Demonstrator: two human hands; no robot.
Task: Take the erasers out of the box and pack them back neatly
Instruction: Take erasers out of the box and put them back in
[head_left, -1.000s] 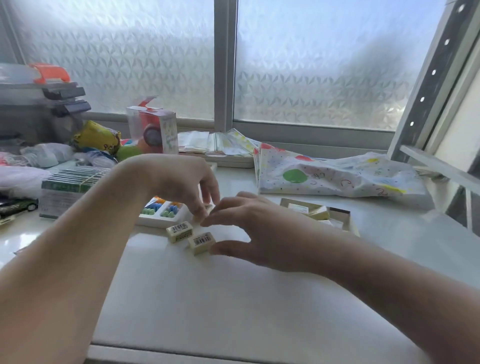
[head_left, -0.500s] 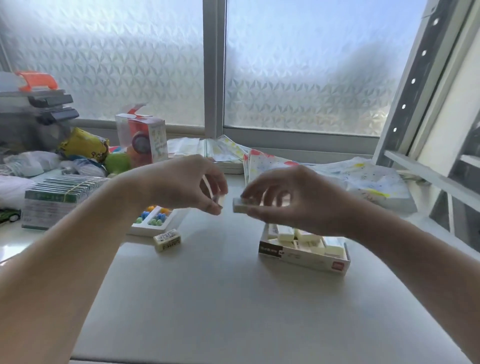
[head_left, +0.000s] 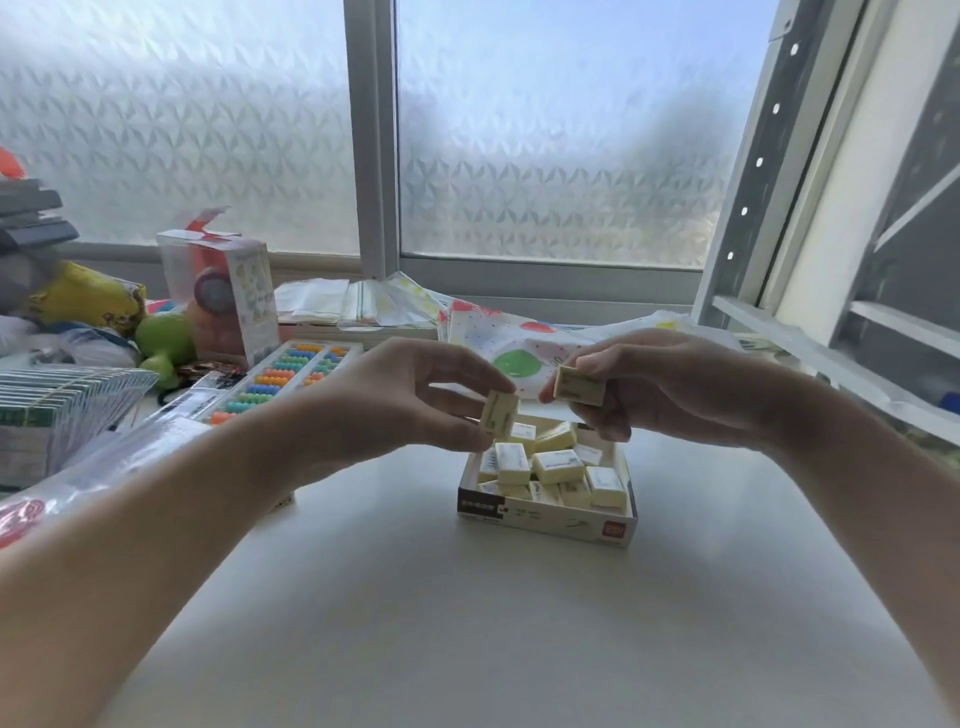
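The left hand (head_left: 410, 400) pinches one eraser (head_left: 500, 413), the right hand (head_left: 670, 389) another eraser (head_left: 579, 386). Both hover over the box's (head_left: 545, 517) far edge, likely ready to drop in among the loose pile.

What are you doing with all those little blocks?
Those are erasers. The left hand pinches one eraser and the right hand holds another eraser, both just above the open box on the white table. The box already has a loose, jumbled pile of erasers in it, not lined up neatly yet.
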